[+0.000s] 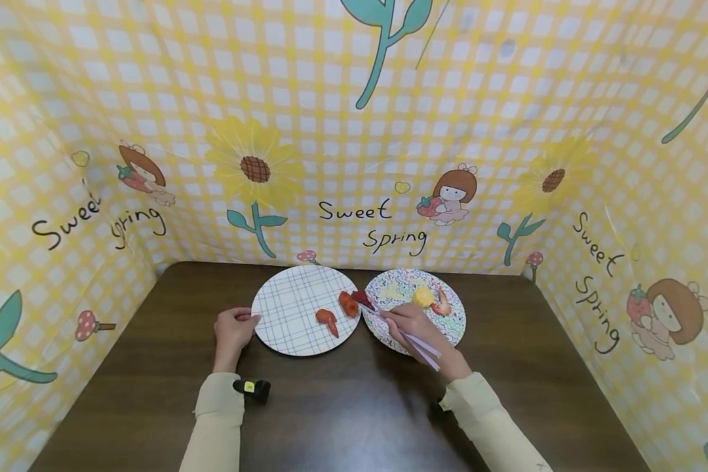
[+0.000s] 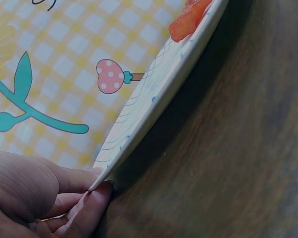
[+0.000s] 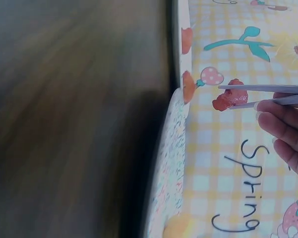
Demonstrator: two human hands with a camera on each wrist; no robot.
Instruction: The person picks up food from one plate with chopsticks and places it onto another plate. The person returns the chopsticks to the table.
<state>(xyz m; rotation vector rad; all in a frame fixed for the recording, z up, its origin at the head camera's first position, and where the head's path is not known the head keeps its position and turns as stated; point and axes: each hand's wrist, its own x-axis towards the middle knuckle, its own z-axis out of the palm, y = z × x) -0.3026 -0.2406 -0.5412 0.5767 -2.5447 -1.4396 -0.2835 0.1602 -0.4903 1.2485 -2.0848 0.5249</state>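
Observation:
My left hand [image 1: 234, 334] pinches the left rim of a white plate with blue grid lines [image 1: 289, 301]; the left wrist view shows thumb and fingers on its edge. On that plate lie a reddish-orange wing-shaped piece of food [image 1: 327, 320] and a second orange-red piece [image 1: 348, 303] near its right rim. My right hand [image 1: 421, 328] holds a pair of pale chopsticks [image 3: 268, 88]. Between their tips is a dark red, lumpy piece of food [image 3: 233, 95], held up where the two plates meet. Under that hand stands a multicoloured speckled plate [image 1: 383, 334].
A yellow round piece [image 1: 423, 297] and an orange shrimp [image 1: 441, 303] lie on the speckled plate. The dark brown table [image 1: 330, 406] ends at a yellow checked cloth wall [image 1: 354, 164], which also rises on both sides. Each wrist wears a black strapped device.

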